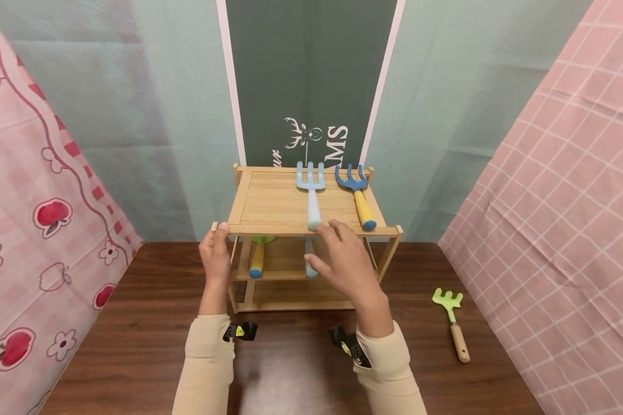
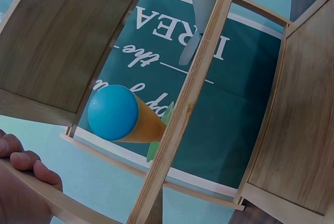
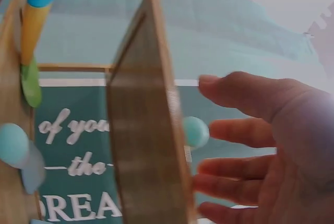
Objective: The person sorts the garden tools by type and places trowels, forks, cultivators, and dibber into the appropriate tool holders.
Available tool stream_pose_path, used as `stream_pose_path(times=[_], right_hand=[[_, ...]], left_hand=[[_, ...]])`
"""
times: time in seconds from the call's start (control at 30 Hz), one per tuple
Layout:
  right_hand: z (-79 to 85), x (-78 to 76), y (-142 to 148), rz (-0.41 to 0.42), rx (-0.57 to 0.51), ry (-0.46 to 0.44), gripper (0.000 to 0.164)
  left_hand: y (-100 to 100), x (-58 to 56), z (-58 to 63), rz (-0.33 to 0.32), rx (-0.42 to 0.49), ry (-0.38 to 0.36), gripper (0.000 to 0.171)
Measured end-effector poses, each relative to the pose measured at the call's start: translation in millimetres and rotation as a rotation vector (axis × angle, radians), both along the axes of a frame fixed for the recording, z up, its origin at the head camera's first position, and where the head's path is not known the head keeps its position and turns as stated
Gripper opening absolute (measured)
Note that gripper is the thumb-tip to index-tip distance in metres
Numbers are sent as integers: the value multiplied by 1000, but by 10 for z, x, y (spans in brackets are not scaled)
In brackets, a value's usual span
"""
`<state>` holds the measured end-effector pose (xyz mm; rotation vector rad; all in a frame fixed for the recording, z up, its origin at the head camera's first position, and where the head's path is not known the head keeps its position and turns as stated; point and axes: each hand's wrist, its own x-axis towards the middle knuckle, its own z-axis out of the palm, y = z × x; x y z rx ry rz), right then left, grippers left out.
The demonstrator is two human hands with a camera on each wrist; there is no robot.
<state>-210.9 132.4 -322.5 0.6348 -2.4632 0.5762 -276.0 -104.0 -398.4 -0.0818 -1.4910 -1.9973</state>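
Note:
A three-tier wooden shelf rack [image 1: 275,202] stands on the table. My left hand [image 1: 216,253] grips its front left corner, fingers curled over the wooden rail in the left wrist view. On the top shelf lie a light blue hand fork [image 1: 313,199] and a blue hand fork with a yellow handle [image 1: 364,207]. My right hand [image 1: 345,262] is spread loosely, fingertips right by the light blue fork's handle end. The middle shelf bears a yellow-handled tool [image 1: 256,260] with a green head and a light blue-handled tool [image 1: 310,266], partly hidden.
A small green rake [image 1: 450,316] with a wooden handle lies on the brown table [image 1: 150,346] at the right. Behind the rack hangs a green-grey cloth [image 1: 187,115] with lettering. Pink patterned cloths [image 1: 566,190] flank both sides.

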Motion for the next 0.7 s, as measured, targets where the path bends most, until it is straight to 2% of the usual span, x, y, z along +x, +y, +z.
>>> stream_pose_path(times=[0.13,0.23,0.4,0.7], right_hand=[[77,117,100,-7,31,-147,59],[111,188,183,-19,27,-216,60],[98,250,309,-27,37,-261,59],[4,276,462,-28,56,-340,54]], left_hand=[[-1,-12,-10,4,-12,1,37],[-2,-18,-14,-2,-13,5,37],[-4,-19,-15,-13,-7,9,38],[-8,-7,5,-15,-12,13,39]])
